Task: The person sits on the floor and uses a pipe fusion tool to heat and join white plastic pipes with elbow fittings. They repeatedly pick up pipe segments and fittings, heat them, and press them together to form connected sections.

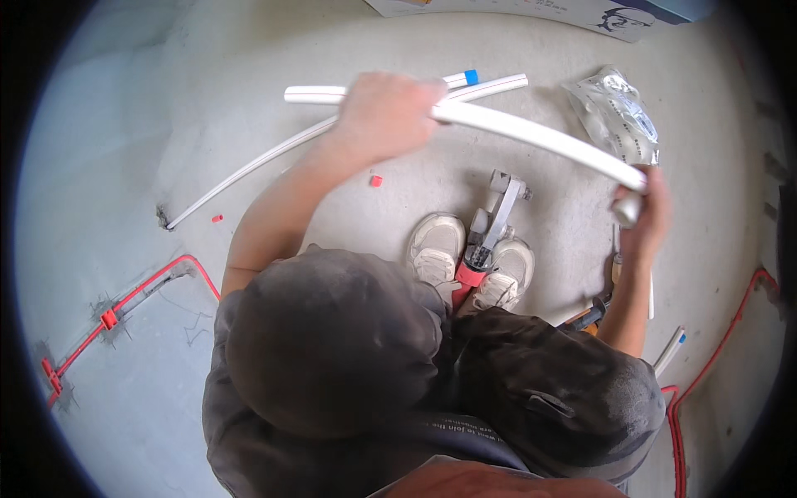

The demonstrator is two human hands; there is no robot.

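A long white plastic pipe (540, 139) runs across in front of me, held off the floor by both hands. My left hand (386, 116), slightly smeared by motion, is wrapped round it, and the pipe's far left end sticks out beyond the fist. My right hand (652, 212) is closed at the right end, where a short white elbow-like piece (628, 209) shows against the fingers. Between my shoes stands a pipe fusion welder (498, 212) with grey heads and a red body. Neither hand touches it.
A thinner-looking white pipe (266, 156) and a blue-tipped one (471, 77) lie beyond the left hand. A clear bag of white fittings (618, 116) rests at the right. A large box (531, 10) stands at the back. Red conduit (141, 292) runs along the left; an orange-and-black tool (591, 317) lies near my right forearm.
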